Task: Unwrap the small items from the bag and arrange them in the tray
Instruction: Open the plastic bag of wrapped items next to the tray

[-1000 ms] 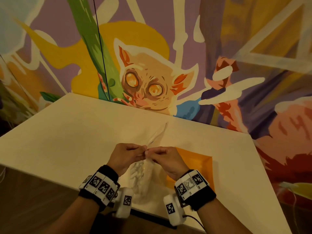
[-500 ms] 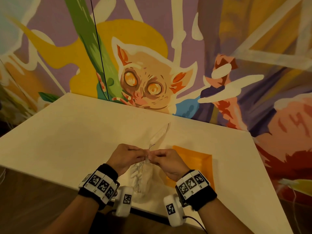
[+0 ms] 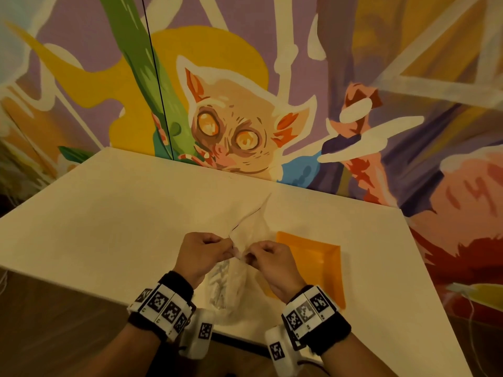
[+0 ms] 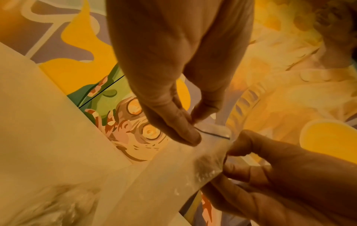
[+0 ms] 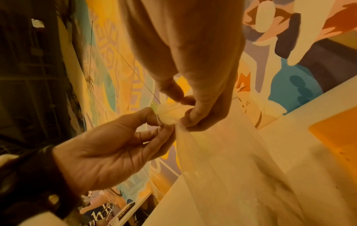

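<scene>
While the tray [image 3: 321, 257] sits just right on the surface [image 3: 109, 213], I see both grips, left hand [image 3: 200, 254] and right hand [image 3: 275, 263], pinching the bag [image 3: 231, 284].

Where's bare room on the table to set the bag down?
The broad patch of table left of the left hand is bare out to its edges. The far strip along the mural is bare too. It is crowded at the near edge, where both hands pinch the bag, with the tray beside the right hand.

Bag [image 3: 228, 284] on table [image 3: 109, 213], tray [image 3: 321, 262] right.
</scene>
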Demonstrator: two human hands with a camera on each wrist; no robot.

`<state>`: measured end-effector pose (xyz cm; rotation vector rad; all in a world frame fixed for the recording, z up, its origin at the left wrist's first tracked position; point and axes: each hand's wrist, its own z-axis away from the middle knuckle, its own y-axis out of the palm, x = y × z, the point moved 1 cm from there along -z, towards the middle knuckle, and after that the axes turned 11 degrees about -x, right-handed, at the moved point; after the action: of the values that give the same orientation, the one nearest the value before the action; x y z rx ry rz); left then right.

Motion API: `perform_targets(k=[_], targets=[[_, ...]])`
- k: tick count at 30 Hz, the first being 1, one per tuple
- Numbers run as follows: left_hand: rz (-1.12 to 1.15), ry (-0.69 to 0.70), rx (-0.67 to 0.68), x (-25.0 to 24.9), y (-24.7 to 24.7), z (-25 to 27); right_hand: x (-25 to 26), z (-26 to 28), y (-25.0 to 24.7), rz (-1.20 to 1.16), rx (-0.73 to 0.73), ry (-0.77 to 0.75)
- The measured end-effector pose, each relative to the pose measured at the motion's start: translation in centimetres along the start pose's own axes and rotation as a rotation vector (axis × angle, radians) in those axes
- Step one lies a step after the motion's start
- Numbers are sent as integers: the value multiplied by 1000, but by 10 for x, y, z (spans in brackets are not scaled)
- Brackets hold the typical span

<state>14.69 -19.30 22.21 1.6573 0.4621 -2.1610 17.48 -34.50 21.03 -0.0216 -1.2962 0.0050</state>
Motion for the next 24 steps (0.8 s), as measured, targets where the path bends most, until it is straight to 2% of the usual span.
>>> perform_targets(k=[2, 6, 7, 10, 15, 19, 24], targets=[[14, -48, 14, -2, 3, 3, 0, 2, 0, -13, 29, 1], [-6, -192, 160, -10, 12, -1, -2, 4, 2, 30, 91, 5], [-66, -179, 175, -11, 13, -5, -2, 4, 2, 33, 116, 14], [-282, -12, 152, -11, 15, -17, -1, 4, 0, 44, 123, 78], [-420, 90, 113, -11, 16, -18, 17, -22, -9, 149, -146, 150], [-495, 87, 126, -12, 22, -15, 23, -45, -5, 360, -95, 4], [-508, 81, 139, -16, 28, -28, 25, -50, 0, 501, -75, -205]])
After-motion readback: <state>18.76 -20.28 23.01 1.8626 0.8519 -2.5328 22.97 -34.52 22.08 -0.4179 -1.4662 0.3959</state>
